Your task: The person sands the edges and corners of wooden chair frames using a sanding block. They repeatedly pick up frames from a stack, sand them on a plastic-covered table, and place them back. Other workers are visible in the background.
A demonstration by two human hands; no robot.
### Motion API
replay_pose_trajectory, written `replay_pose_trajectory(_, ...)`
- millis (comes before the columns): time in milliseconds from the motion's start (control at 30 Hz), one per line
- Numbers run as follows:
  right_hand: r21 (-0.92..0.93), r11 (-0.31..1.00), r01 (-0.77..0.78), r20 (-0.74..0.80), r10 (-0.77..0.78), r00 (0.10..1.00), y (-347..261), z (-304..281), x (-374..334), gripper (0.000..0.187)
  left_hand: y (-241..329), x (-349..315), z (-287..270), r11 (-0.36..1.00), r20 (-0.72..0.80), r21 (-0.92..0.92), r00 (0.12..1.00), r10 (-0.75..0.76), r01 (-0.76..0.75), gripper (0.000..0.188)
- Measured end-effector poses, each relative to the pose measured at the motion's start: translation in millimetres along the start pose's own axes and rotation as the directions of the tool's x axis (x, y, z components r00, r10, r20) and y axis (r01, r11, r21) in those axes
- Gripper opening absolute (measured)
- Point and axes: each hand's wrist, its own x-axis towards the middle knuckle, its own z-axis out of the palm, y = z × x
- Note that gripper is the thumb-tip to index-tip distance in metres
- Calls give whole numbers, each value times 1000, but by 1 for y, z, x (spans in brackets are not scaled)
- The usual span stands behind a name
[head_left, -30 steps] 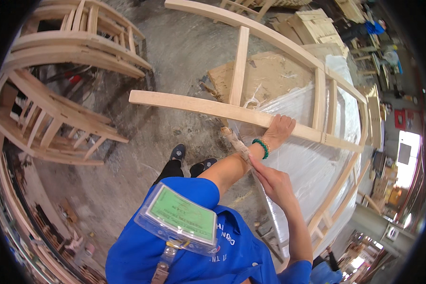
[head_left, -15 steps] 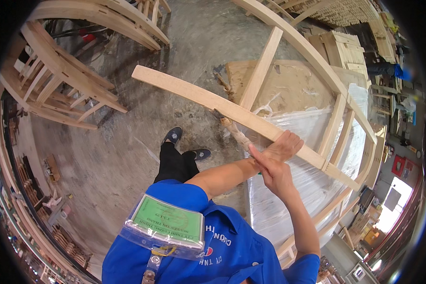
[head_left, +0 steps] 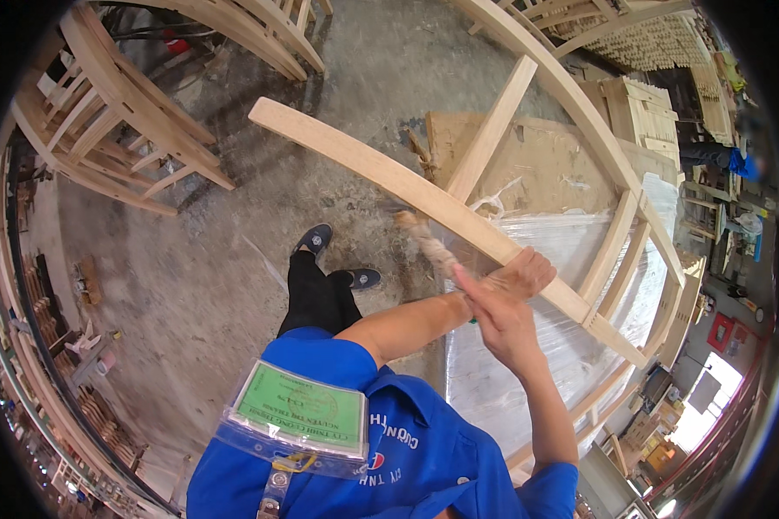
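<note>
Pale wooden frame, curved and slatted (head_left: 493, 130), slants over a stack wrapped in clear plastic film (head_left: 476, 372), its near rail (head_left: 389, 177) clasped in the bare left hand (head_left: 525, 273). Overlapping that wrist, the bare right hand (head_left: 500, 320) closes around a tan, wrapped stick (head_left: 428, 242), its blurred tip near the rail.

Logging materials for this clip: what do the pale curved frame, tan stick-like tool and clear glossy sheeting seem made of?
Pale curved frame: apparently bare, matte wood, from its light colour and faint grain.
Tan stick-like tool: dull, perhaps cloth or tape wrapping, from its uneven surface; blurred, core hidden.
Clear glossy sheeting: likely plastic film, given wrinkles and reflections.
</note>
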Motion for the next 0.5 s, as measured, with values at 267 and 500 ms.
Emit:
replay_pose_trajectory(267,94,996,-6,-131,18,991,7,17,-7,49,7,-1,5,997,-43,-58,998,-54,52,9)
replay_pose_trajectory(500,153,982,-115,-27,121,992,1,17,4,46,9,-2,12,992,-75,-112,995,-70,61,9)
